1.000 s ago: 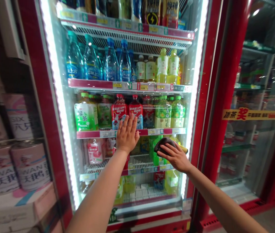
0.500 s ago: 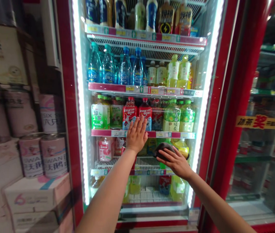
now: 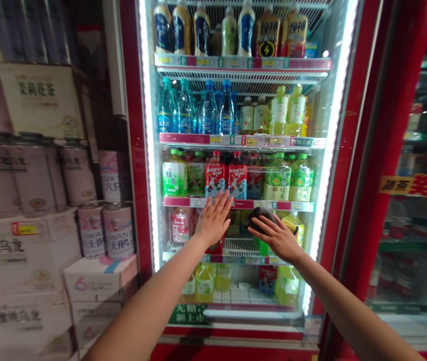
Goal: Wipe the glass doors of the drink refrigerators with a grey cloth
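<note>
Palms spread open: left hand [image 3: 213,221] on glass door [image 3: 320,100], right hand [image 3: 279,239] pressing one dark cloth [image 3: 260,216].

The lone head-worn camera faces the drinks cooler [image 3: 134,150] squarely from close by, looking forward and slightly down.

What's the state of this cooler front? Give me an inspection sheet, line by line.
Surface: glass door of a lit cooler, red frame.
Job's things: dark cloth, pressed to the glass.
Clutter: nothing seen on the glass; bottles fill the shelves behind it.
Hands: left hand flat on the glass, fingers spread; right hand over the cloth.
Cables: nothing seen.
Surroundings: cartons and cans stacked at left; second cooler at right.
</note>
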Motion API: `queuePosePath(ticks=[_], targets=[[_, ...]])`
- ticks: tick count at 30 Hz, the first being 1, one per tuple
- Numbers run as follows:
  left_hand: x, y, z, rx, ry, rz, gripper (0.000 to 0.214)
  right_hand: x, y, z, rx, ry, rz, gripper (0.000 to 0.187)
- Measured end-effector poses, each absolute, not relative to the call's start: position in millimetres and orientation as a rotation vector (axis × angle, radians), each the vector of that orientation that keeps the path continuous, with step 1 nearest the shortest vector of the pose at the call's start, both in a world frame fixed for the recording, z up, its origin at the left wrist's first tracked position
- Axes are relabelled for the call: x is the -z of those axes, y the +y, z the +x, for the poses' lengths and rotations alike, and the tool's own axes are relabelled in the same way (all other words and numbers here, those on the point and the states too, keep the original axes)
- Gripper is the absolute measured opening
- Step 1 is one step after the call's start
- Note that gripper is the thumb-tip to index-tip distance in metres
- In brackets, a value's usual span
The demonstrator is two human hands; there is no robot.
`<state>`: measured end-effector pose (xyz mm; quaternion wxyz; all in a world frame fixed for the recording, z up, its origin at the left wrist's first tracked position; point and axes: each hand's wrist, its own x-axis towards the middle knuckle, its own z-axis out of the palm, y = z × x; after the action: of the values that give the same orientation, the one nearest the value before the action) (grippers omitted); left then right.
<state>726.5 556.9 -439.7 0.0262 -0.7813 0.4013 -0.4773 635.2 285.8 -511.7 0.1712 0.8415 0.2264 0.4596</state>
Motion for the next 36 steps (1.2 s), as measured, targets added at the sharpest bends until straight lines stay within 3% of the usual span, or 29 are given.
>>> queuePosePath(ticks=[7,13,18,23,27,31,36], targets=[[486.0,616.6,727.5,1.419,1.071,-2.477,0.105,468.0,326.7,662.0,-1.689,0.233,2.475,0.061],[494.3,613.5,737.6,1.364,0.945,-2.542,0.119,489.2,353.1,661.5,-1.472,0.661,2.393,0.055],[502.0,615.2,748.7,1.367,0.959,-2.554,0.118,484.4,326.4,657.6,-1.550,0.611,2.406,0.054],[505.9,617.5,753.7,1.374,0.980,-2.580,0.117,448.1,379.0,690.7,-1.868,0.383,2.422,0.051],[502.3,616.4,749.4,1.334,1.005,-2.601,0.113,468.9,401.4,688.4,-1.658,0.546,2.429,0.057],[498.1,620.0,741.6,1.330,1.014,-2.589,0.113,490.1,368.5,664.8,-1.445,0.702,2.401,0.062],[510.6,654.6,736.5,1.317,0.970,-2.588,0.115,453.3,370.2,679.6,-1.703,0.372,2.468,0.068]])
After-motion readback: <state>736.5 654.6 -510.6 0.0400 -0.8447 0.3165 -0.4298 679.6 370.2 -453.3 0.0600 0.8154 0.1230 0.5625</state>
